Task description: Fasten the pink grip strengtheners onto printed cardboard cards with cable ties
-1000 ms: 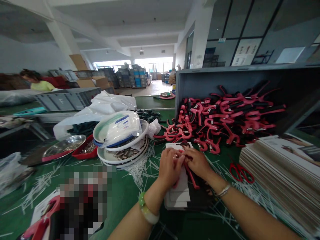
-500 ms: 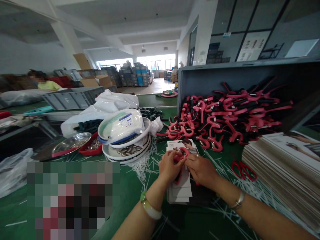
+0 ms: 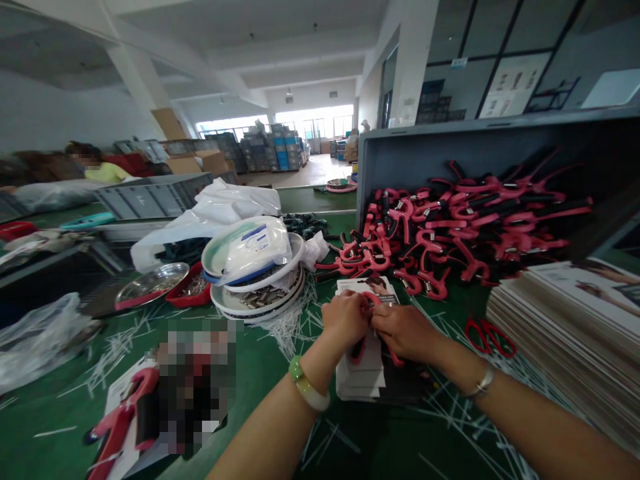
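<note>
A pink-red plier-shaped clamp (image 3: 371, 300) with dark grips lies on a printed backing card (image 3: 364, 370) in front of me. My left hand (image 3: 346, 319) is curled over the clamp's upper part, fingers closed on it. Close beside it, my right hand (image 3: 407, 332) has its fingertips pinched together at the clamp's middle; what sits between them is too small to make out. The clamp's handles spread downward over the card, partly covered by my hands. More cards are stacked under this one.
A grey crate (image 3: 367, 153) lies tipped, spilling similar clamps. At right are a tall card stack (image 3: 530, 333) and red-handled scissors (image 3: 490, 337). White cable ties (image 3: 287, 333) litter the green table. Stacked bowls (image 3: 257, 300) and a carded clamp (image 3: 127, 420) are at left.
My left hand has turned further over the clamp, its fingers now more hidden. My right hand stays pinched at the same place. The view has shifted slightly, showing more of the carded clamp at left.
</note>
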A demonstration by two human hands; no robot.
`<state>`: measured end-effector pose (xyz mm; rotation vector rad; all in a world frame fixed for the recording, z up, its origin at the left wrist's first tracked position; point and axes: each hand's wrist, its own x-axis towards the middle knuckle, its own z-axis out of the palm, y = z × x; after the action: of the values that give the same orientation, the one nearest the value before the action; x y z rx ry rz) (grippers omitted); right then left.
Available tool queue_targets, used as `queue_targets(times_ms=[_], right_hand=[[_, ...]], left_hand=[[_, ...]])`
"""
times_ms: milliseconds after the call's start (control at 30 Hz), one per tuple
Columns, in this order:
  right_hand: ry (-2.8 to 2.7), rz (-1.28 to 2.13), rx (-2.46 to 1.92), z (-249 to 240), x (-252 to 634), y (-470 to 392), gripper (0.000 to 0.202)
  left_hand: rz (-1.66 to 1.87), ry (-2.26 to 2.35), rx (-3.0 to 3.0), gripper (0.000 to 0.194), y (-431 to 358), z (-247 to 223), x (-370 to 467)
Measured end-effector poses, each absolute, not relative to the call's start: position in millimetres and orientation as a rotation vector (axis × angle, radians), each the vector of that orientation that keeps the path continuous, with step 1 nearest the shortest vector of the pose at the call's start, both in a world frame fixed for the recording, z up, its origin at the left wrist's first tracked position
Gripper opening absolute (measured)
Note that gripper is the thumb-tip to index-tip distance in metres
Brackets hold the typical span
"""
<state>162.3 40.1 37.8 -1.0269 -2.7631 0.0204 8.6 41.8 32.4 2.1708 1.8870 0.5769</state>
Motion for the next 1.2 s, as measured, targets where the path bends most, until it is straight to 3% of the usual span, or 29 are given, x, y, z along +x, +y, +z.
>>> queue_targets(times_ms=[133, 267, 400, 567, 733, 967, 1200], right_hand=[[-2.735, 0.138, -1.143, 49, 162, 23, 0.019], [-2.796, -0.004, -1.322, 50, 164, -2, 0.026], [-2.727, -0.004, -1.412, 44, 170, -12, 0.042], [-2.469, 0.363, -1.339, 36, 178, -4, 0.020], [-2.206, 0.501, -1.390, 36, 183, 3, 0.014], [-2.261, 0.538, -1.304, 33, 188, 6, 0.020], [-2.236, 0.513, -1.086, 29, 174, 6, 0.019]], left_hand=[[0.765, 1.889, 2.165, 0.021, 39, 31, 0], [1.027, 1.820, 2.169, 0.027, 14, 28, -14], [0.824, 1.570, 2.411, 0.031, -18, 22, -15], [0.656, 1.541, 2.451, 0.028, -26, 25, 6], [0.588, 1.585, 2.398, 0.020, -14, 32, 14], [0.955, 1.452, 2.125, 0.001, -4, 14, 4], [1.137, 1.535, 1.986, 0.006, -11, 0, 3]])
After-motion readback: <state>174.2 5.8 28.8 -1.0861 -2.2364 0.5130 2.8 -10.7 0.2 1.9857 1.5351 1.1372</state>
